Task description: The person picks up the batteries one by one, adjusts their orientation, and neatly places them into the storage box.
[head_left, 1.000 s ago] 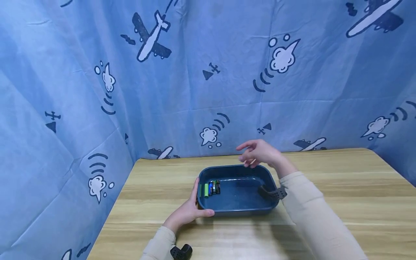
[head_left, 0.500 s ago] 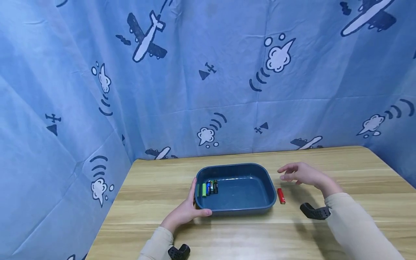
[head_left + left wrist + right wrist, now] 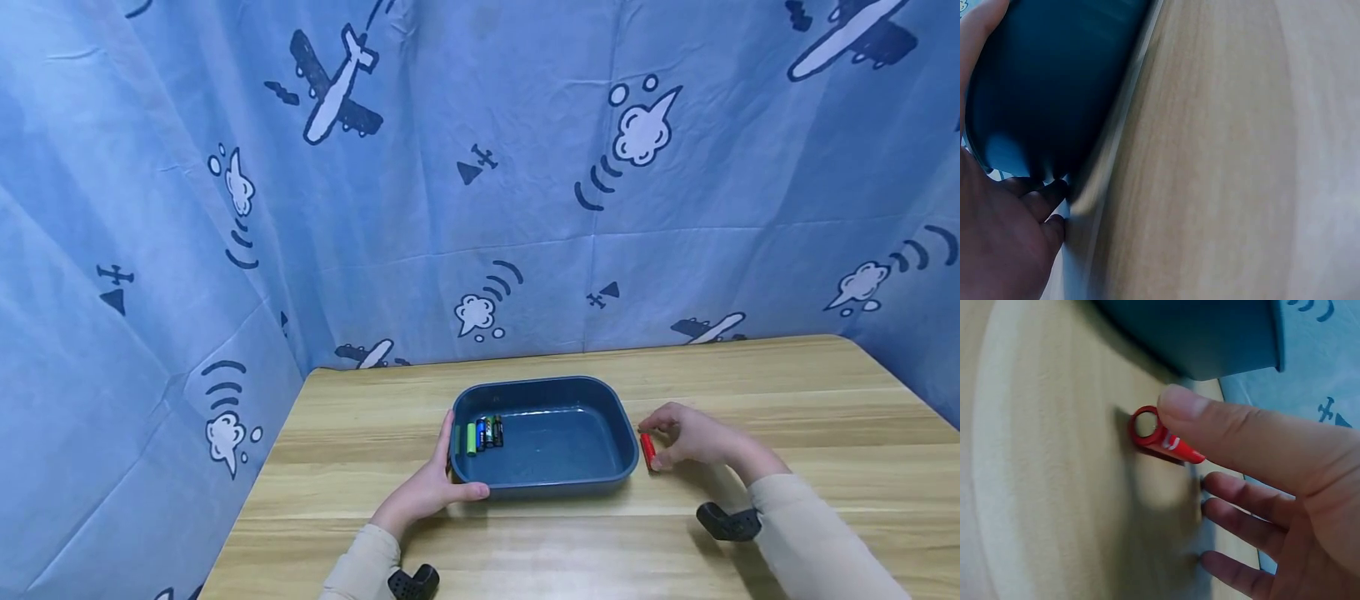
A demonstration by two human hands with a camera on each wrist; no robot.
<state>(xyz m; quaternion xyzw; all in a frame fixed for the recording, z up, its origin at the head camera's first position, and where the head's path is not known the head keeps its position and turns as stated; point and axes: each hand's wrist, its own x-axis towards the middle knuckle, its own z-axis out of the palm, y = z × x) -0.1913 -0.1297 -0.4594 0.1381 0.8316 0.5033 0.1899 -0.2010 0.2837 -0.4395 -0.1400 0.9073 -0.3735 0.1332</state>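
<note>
In the head view a dark blue plastic box point(image 3: 555, 483) stands on the table. My left hand point(image 3: 427, 492) holds its left end, thumb along the front and fingers along the side; the left wrist view has fingers point(image 3: 1044, 197) bent against the box wall point(image 3: 1054, 81). Just right of the box, my right hand point(image 3: 693, 437) has thumb and forefinger at the two ends of a red battery point(image 3: 648, 451). In the right wrist view the thumb point(image 3: 1185, 409) overlaps the red battery point(image 3: 1169, 444), the forefinger is hidden, and the other fingers are apart from it.
Several batteries lie side by side in the left of the box: a light green battery point(image 3: 471, 439), a blue battery point(image 3: 481, 435) and darker ones. A wooden table point(image 3: 555, 550) carries the box. A blue patterned curtain point(image 3: 540, 208) hangs behind and on the sides.
My right hand has swung from above the box to its right side, then come down onto the red battery. The left hand stays on the box.
</note>
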